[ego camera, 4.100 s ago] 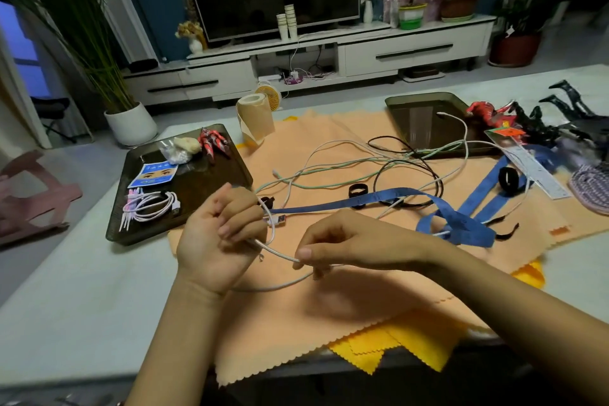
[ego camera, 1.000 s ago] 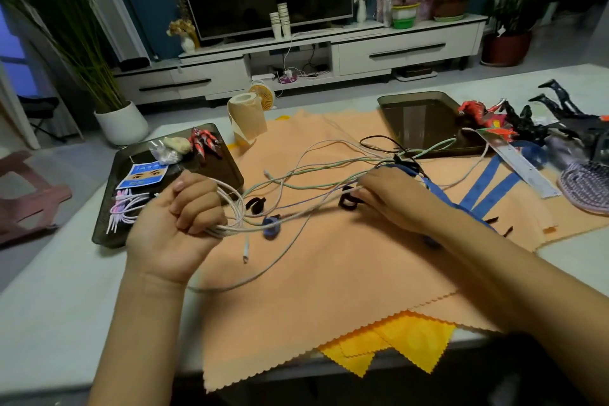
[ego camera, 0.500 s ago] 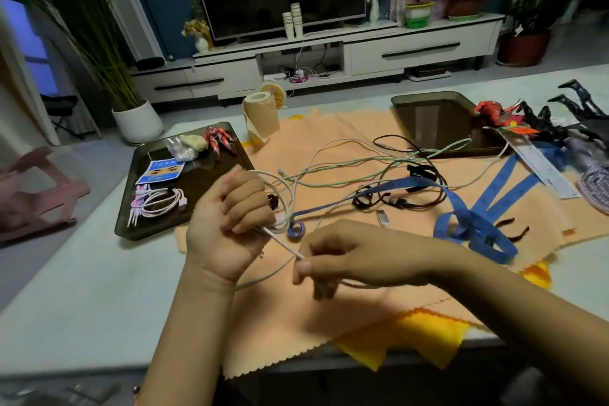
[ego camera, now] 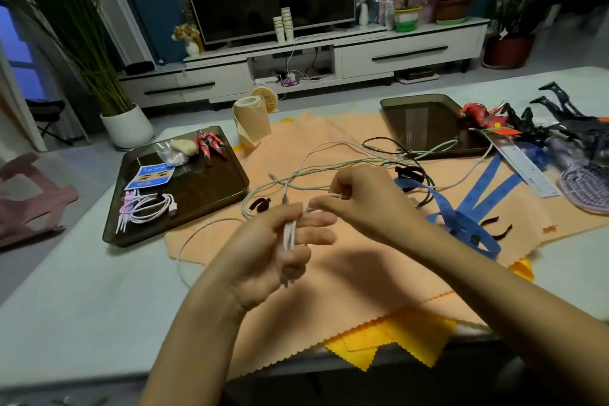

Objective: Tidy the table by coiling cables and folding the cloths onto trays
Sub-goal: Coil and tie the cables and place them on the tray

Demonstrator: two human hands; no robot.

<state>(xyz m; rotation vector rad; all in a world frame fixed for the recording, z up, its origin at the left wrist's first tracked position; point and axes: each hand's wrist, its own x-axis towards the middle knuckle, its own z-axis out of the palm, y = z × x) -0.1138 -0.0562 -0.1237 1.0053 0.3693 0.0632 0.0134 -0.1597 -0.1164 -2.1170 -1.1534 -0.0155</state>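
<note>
Snagging is the chief risk we record. The white cable (ego camera: pixel 290 234) under winding trails in a slack loop past the left edge of the orange cloth (ego camera: pixel 346 277) onto the bare table (ego camera: pixel 82 290). Toward the cloth's middle, its far run appears to cross the green cable (ego camera: pixel 441 145). In our judgement, a brisk pull would drag that tangle along or catch the loop on the cloth's edge. We also judge the coil liable to slide off, since the fingers carrying it are spread and only partly curled. The left hand (ego camera: pixel 273 250), above the cloth's near half, grips the wound turns of the white cable between thumb and fingers. The right hand (ego camera: pixel 362 204), just beside the left fingertips, is curled and pinches the free strand between thumb and forefinger. We find the left tray (ego camera: pixel 211 191), at the table's left side, already holding one bundled cable; the cloths lie unfolded.
</note>
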